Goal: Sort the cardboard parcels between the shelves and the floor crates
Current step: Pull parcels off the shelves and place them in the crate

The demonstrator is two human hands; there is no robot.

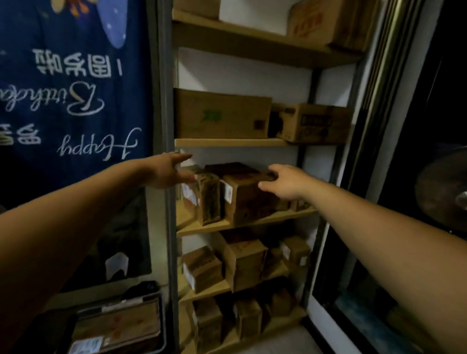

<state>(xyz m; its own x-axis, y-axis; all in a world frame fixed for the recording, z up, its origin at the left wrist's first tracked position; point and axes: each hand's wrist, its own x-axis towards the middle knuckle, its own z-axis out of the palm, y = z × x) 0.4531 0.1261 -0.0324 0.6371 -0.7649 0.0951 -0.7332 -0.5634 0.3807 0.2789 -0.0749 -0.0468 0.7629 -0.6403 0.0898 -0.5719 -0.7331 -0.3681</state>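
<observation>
While a flat parcel [118, 329] lies in the crate [146, 298] on the floor at seven o'clock, both bare arms reach to the middle shelf [241, 225]. Left hand [168, 174], at ten o'clock of centre, is released, fingers straight, just beside a slim parcel [210, 200]; whether it touches I cannot tell. Right hand [283, 183], at the left hand's three o'clock, rests loose-fingered on top of the brown parcel [247, 201] on that shelf, not clasped round it, and farther up at twelve o'clock a wide box [221, 117] sits on the next shelf.
</observation>
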